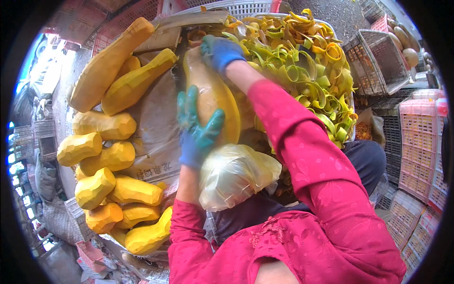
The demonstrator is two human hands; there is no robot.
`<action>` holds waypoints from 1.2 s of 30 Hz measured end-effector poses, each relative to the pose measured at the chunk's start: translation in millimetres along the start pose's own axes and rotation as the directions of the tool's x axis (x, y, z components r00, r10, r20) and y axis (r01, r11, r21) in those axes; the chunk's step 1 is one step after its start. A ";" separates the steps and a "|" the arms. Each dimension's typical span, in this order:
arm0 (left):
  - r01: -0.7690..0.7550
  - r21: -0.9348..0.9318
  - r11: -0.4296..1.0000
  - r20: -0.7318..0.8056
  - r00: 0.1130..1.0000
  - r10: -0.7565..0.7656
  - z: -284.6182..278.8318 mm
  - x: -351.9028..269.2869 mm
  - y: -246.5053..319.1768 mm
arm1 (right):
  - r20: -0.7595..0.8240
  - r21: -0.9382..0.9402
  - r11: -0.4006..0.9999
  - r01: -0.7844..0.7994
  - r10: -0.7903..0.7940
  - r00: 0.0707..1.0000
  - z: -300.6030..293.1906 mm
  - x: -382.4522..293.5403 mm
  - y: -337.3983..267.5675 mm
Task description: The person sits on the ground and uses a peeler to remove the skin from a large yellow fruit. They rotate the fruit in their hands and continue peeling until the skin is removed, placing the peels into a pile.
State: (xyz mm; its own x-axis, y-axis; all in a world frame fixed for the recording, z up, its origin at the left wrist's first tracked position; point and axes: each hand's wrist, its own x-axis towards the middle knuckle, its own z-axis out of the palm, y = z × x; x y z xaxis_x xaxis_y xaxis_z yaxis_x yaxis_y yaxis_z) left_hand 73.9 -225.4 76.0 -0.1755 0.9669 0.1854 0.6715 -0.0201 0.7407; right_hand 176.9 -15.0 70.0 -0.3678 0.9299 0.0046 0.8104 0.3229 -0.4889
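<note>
A large butternut-type squash (204, 85) lies lengthwise before me, its skin tan, with a bright yellow peeled band along the right side. My left hand (198, 119), in a green-coated blue glove, grips its lower half, thumb and fingers spread across the surface. At the far, narrow end is my gloved right hand (220, 51), with its fingers curled; whether it holds a tool is hidden. A crumpled translucent plastic bag (239, 177) sits at the near end of the squash, over my lap.
Several peeled squashes (106, 156) line the left side. Curled peelings (301, 67) heap up in a white-rimmed container at the right. A wooden board (191, 19) lies at the far edge. Plastic crates (418, 145) stand stacked at far right, and a dirty crate (381, 62) lies tipped.
</note>
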 end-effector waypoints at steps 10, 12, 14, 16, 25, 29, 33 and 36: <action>-0.006 0.040 0.999 -0.093 0.996 0.010 10.4 -6.4 -10.2 | 0.226 0.114 0.983 0.142 -0.164 0.960 -26.7 -101.5 8.1; 0.005 0.021 1.000 -0.106 0.994 -0.002 11.6 -8.1 -9.9 | 0.129 0.249 0.954 0.168 -0.204 0.970 -44.3 -124.5 14.2; 0.013 -0.019 1.000 -0.124 0.992 -0.015 11.6 -8.9 -7.3 | -0.032 0.233 0.949 0.213 -0.211 0.977 -55.4 -117.1 12.8; 0.017 0.077 0.997 -0.106 0.994 -0.008 12.2 -7.7 -2.5 | -0.048 0.092 0.993 0.074 -0.070 0.996 -54.8 -80.0 4.8; 0.033 0.194 0.981 -0.079 0.997 -0.018 12.0 -5.3 7.6 | 0.022 -0.075 0.986 0.150 -0.149 0.989 22.1 13.5 -5.3; 0.019 0.206 0.978 -0.097 0.995 0.001 14.8 -6.5 3.2 | 0.226 -0.221 0.931 0.291 -0.242 0.944 -21.4 -55.2 -18.3; -0.027 0.188 0.982 -0.100 0.994 0.047 11.4 -8.8 1.6 | 0.313 -0.012 0.990 0.141 -0.131 0.941 -96.3 -115.5 -13.1; 0.014 0.134 0.991 -0.109 0.994 0.000 10.6 -7.6 9.5 | 0.106 -0.067 0.990 0.121 -0.114 0.988 -93.9 -69.3 -9.0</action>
State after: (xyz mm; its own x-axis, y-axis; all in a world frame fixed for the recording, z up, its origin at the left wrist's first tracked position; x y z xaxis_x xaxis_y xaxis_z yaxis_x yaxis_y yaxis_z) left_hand 89.2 -230.2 74.7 -0.2527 0.9334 0.2549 0.7592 0.0279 0.6503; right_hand 238.0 -65.8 155.9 -0.5036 0.8633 -0.0323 0.7886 0.4441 -0.4252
